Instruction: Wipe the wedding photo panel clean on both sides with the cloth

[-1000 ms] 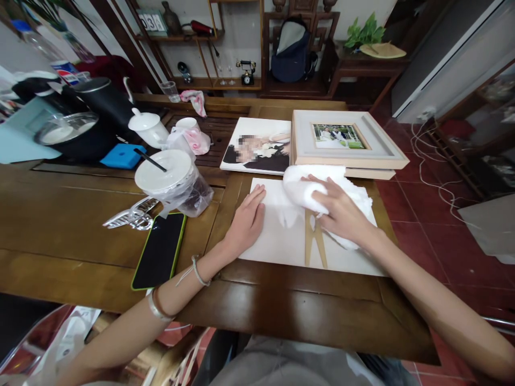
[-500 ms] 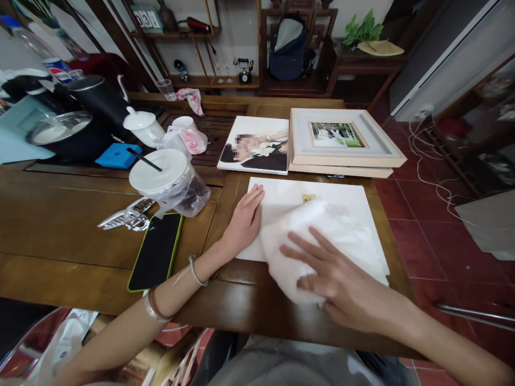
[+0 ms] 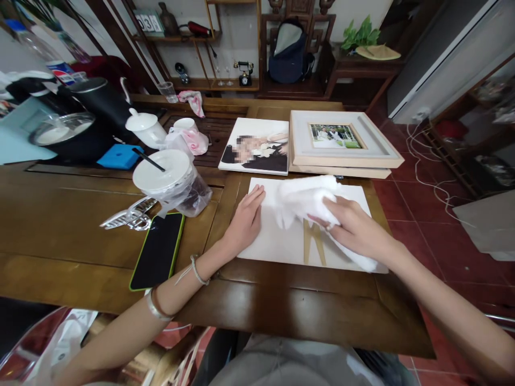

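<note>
A white panel (image 3: 277, 244) with a wooden easel leg (image 3: 314, 244) lies face down on the wooden table (image 3: 72, 230). My left hand (image 3: 244, 221) rests flat and open on the panel's left edge. My right hand (image 3: 354, 228) presses a white cloth (image 3: 303, 199) onto the panel, fingers curled over the cloth, just above the wooden leg.
Beyond the panel lie a photo canvas (image 3: 257, 146) and a stacked picture frame (image 3: 341, 142). To the left sit a black phone (image 3: 156, 252), a hair clip (image 3: 129, 217), a lidded cup in a plastic bag (image 3: 169, 179), a white teapot (image 3: 147, 128) and black kettles (image 3: 96, 102).
My right hand swept the cloth down to the panel's near edge, then back up toward its far side. My left hand stayed put.
</note>
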Available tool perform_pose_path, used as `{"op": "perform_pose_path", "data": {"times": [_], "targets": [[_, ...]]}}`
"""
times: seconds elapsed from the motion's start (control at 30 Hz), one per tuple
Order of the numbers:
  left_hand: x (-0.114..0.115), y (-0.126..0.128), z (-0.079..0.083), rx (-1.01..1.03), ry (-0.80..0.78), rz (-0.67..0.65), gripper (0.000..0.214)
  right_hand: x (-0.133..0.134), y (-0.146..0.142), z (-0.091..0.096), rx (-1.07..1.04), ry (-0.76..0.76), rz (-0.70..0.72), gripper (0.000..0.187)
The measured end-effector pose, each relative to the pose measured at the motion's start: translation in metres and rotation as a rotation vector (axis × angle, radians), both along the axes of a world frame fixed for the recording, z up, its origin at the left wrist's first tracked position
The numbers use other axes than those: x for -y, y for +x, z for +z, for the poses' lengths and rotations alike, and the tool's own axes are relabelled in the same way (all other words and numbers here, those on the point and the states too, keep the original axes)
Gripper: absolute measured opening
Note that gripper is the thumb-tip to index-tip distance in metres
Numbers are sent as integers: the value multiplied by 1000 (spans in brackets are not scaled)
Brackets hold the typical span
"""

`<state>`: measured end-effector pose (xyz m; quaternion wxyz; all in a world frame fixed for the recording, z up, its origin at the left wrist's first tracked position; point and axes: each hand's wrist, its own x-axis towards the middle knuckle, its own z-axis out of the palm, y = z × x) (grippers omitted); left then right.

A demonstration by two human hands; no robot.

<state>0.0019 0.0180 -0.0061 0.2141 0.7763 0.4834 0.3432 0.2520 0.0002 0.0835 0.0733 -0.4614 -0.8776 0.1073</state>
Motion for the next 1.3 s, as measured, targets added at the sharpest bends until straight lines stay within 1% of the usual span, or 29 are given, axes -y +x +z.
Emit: {"op": "perform_pose_path", "data": {"times": [0.03, 0.1, 0.2, 0.27, 0.37, 0.43, 0.53, 0.63, 0.73, 0.83, 0.93, 1.0, 1.07, 1.13, 1.23, 1.3], "targets": [[0, 0, 0, 1, -6, 0, 41, -8, -8, -3, 2, 21, -25, 19], [0, 0, 1, 9, -14, -1, 41, -20, -24, -11, -7, 50, -56, 25], [1, 0, 5, 48, -18, 6, 39, -24, -45, -24, 21, 87, -45, 38], [2, 0, 9, 94, -1, 12, 39, -20, -55, -31, 65, 98, 15, 42], [4, 1, 15, 148, 31, 15, 39, -3, -59, -35, 79, 46, 183, 40], [5, 2, 16, 157, 27, 25, 40, 12, -57, -33, 45, 3, 283, 38], [5, 2, 15, 145, -6, 55, 42, 38, -50, -26, -8, -40, 377, 36], [3, 3, 12, 106, -37, 66, 42, 57, -39, -14, -38, -130, 441, 37], [2, 2, 10, 60, -36, 54, 42, 66, -21, 3, -64, -244, 470, 39], [1, 2, 9, 30, -16, 47, 42, 66, 1, 15, -73, -278, 424, 39], [1, 3, 9, 17, -7, 37, 42, 57, 19, 16, -62, -236, 271, 29], [2, 3, 9, 18, -6, 34, 42, 47, 23, 13, -65, -149, 141, 21], [2, 3, 9, 23, -11, 34, 43, 34, 20, 8, -101, -47, 43, 14], [2, 3, 9, 28, -20, 32, 46, 20, 10, 4, -160, 17, -43, 9], [3, 4, 10, 45, -39, 38, 50, 2, -12, -4, -179, 24, -139, 8], [4, 4, 12, 86, -45, 52, 50, -4, -30, -10, -114, -3, -117, 18]]}}
